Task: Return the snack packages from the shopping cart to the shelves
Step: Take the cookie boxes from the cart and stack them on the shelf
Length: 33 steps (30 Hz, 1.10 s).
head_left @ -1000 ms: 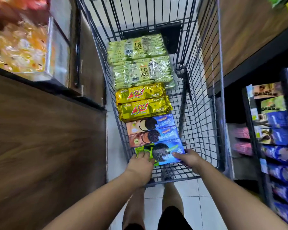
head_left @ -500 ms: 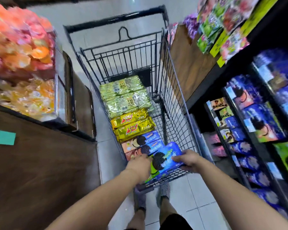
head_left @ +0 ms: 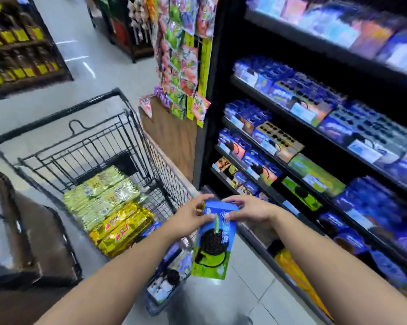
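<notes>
Head view: your left hand (head_left: 188, 218) and right hand (head_left: 252, 211) pinch the cookie pack (head_left: 213, 242) by its top between curled fingers, clear of the cart (head_left: 161, 167); next, find its matching row on the shelves (head_left: 211, 137).

Held forward close together, left hand (head_left: 188, 216) and right hand (head_left: 252, 211) each pinch.

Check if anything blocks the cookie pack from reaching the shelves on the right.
Nothing visible. The left hand and right hand hold the cookie pack clear of the shopping cart, with open air between it and the shelves.
</notes>
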Motion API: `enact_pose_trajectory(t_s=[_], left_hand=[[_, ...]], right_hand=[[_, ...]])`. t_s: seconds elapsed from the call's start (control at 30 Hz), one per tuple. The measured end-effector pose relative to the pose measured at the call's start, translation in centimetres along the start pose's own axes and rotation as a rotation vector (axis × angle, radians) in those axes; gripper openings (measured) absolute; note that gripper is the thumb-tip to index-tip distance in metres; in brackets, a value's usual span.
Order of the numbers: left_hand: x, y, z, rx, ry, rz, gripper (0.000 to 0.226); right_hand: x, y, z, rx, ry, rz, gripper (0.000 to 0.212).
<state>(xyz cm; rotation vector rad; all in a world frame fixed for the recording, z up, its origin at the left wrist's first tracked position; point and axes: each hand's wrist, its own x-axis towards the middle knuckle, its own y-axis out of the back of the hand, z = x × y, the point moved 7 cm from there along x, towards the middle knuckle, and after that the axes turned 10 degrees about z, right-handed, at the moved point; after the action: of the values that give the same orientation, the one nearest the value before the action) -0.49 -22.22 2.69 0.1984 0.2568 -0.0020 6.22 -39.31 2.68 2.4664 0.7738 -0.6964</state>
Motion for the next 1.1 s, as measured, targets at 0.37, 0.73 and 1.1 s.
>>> enact_pose_trajectory(t_s=[0.37,0.73,1.1], left_hand=[[1.3,-17.0,2.4,-0.484,0.339,0.287,0.03],[7.7,-29.5,-11.1,-0.72,0.5,0.292,0.028],[23.8,-35.8,-17.4,-0.282,-0.052,0.335,0.051]], right_hand=[[-11.3,12.9,19.1,0.415,-0.166,0.409,0.057],[-7.2,15.9,37.6,0.751,-0.19,0.365,0.086],[3.2,23.5,37.1,0.433,0.17,1.062,0.045]])
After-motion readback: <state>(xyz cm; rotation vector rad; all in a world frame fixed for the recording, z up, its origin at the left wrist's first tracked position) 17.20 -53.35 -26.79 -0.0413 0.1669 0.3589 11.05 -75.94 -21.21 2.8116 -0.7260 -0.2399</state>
